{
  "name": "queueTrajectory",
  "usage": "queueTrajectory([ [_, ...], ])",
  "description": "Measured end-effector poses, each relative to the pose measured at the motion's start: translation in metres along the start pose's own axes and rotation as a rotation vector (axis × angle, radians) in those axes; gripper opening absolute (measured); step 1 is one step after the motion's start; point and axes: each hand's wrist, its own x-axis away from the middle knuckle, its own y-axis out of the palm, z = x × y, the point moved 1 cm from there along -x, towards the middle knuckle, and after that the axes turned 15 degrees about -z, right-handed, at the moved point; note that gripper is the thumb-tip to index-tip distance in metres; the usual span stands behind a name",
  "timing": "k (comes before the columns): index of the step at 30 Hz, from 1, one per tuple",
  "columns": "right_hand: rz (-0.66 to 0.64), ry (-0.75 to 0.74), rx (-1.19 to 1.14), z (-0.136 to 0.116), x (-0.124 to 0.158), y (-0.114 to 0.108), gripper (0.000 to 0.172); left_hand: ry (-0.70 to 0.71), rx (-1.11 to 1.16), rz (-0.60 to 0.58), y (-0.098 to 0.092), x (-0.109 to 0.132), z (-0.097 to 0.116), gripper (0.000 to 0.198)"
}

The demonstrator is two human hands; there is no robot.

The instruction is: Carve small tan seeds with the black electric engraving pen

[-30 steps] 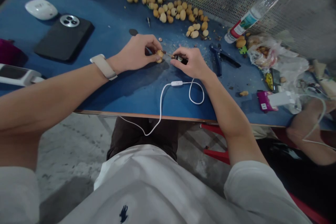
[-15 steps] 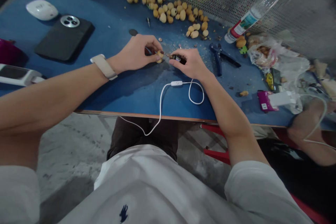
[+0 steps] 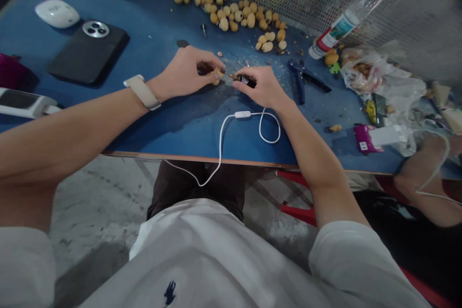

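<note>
Pinching a small tan nut between my left fingertips, with my right fingers clamped on a black-handled pick, over a blue tabletop; blue-handled pliers and heaped tan nuts lie beyond.

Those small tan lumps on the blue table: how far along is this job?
Done: pale crumbs lie scattered around the hands, so some work looks finished. In hand: the left hand pinches one tan lump, and the right hand holds a small dark-handled tool towards it. Left: a long row of tan lumps lies beyond the hands, so plenty seems to remain.
</note>
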Motion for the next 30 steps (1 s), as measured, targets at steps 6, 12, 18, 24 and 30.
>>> queueTrajectory([
  [6,-0.007,0.012,0.009,-0.0004,-0.0004,0.0007,0.057,0.015,-0.007,0.001,-0.0014,-0.0017,-0.0033,0.069],
  [12,0.001,0.016,0.001,-0.0001,0.0003,0.0009,0.061,-0.061,-0.038,-0.087,-0.0037,-0.0016,-0.0071,0.089],
  [18,0.018,0.018,-0.002,-0.0006,-0.0006,0.0010,0.059,-0.025,-0.024,-0.104,-0.0013,-0.0039,-0.0040,0.085],
  [24,-0.004,0.020,0.001,-0.0029,-0.0007,0.0002,0.058,-0.008,-0.024,-0.182,-0.0021,-0.0027,-0.0047,0.090],
  [30,0.009,0.002,0.021,0.0050,-0.0023,0.0031,0.060,-0.002,0.049,-0.125,-0.0026,-0.0030,-0.0043,0.084],
])
